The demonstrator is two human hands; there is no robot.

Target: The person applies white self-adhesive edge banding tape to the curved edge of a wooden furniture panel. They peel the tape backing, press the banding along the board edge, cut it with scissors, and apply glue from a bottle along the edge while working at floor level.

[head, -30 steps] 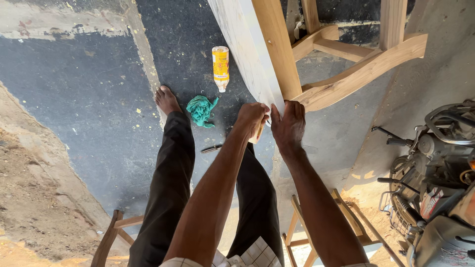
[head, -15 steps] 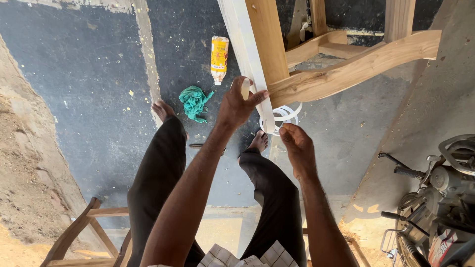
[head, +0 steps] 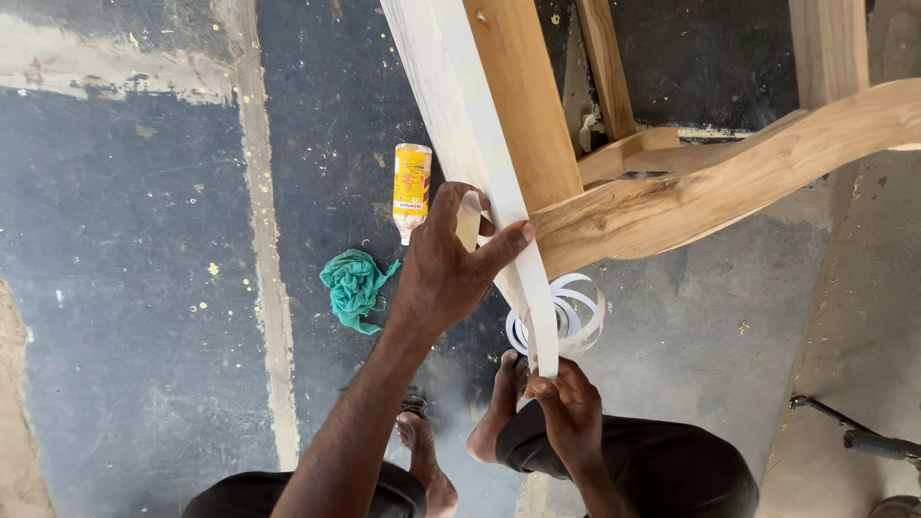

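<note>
White edge-band strip [head: 499, 206] lies pressed along the upper run of the wooden frame's [head: 672, 192] slanted edge — left hand [head: 451, 269] clamped around it partway down, right hand [head: 566, 408] pinching the strip's loose lower end, spare strip coil [head: 566, 321] below the frame undone — roughly half laid, I'd say.

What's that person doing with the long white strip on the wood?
A person sits on the floor working on a wooden furniture frame. Their left hand presses a thin white edging strip flat against the frame's pale edge. Their right hand pinches the strip's lower end and holds it straight. More of the strip lies in a loose coil on the floor. A yellow squeeze bottle and a green rag lie nearby.
</note>
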